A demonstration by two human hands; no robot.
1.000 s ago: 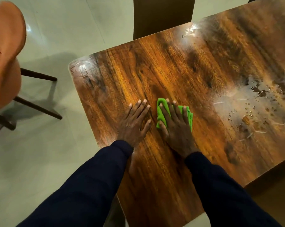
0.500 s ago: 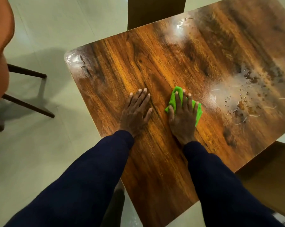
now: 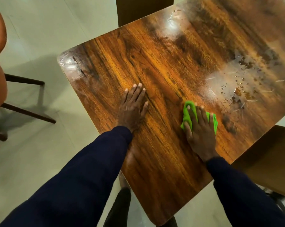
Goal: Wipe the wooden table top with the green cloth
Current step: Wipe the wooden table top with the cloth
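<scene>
Right hand point(image 3: 200, 130) flat on green cloth point(image 3: 186, 113), fingers point(image 3: 201, 114) spread, pressing it to the counter point(image 3: 163, 63). Cloth at 3 o'clock from left hand point(image 3: 132, 108), whose fingers are straight and together. Water droplets point(image 3: 236, 86) at 1 o'clock of cloth.

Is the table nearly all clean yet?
Not yet. The table looks dry around the left hand. The right hand presses the green cloth flat just short of the wet droplets, which need wiping, as does the cloudy corner.
</scene>
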